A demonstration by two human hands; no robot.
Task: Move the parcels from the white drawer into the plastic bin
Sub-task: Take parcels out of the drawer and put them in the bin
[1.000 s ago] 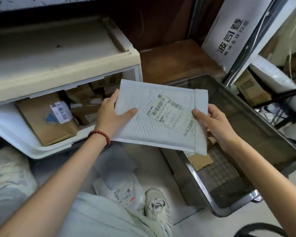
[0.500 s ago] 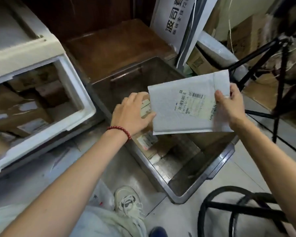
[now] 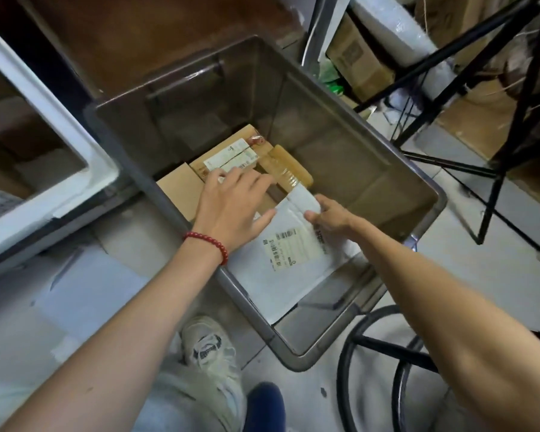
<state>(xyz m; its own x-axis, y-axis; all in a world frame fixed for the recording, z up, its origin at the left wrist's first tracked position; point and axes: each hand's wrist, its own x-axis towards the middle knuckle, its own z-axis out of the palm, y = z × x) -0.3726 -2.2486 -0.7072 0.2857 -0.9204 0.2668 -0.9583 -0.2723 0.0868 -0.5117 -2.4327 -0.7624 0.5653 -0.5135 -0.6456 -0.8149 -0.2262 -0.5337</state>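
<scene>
Already inside the plastic bin (image 3: 340, 145), the padded mailer (image 3: 281, 275) lies label up. Its long axis runs from the bin's near wall away toward the middle, and its flap end is the far end. That far end seems to rest on the edge of the cardboard boxes (image 3: 231, 157) packed into the bin's far-left part, beside a brown taped parcel (image 3: 286, 168); whether the mailer is lying flat I cannot tell.

The right hand (image 3: 331, 218) has its grip on the flap end, thumb and curled fingers pinching the top edge. The left hand (image 3: 231, 210), with a red bead bracelet (image 3: 211, 244) at the wrist, has no grip at all. Its fingers are spread and fairly straight over the boxes, and the thumb lies on the mailer's upper-left edge.

This parcel looks as good as placed, so all that should remain is to let go of the flap. The white drawer (image 3: 75, 169) stands open to the left of the bin, well apart from both hands. The left hand is the nearer one and is free, so it seems better placed to reach for the next parcel.
</scene>
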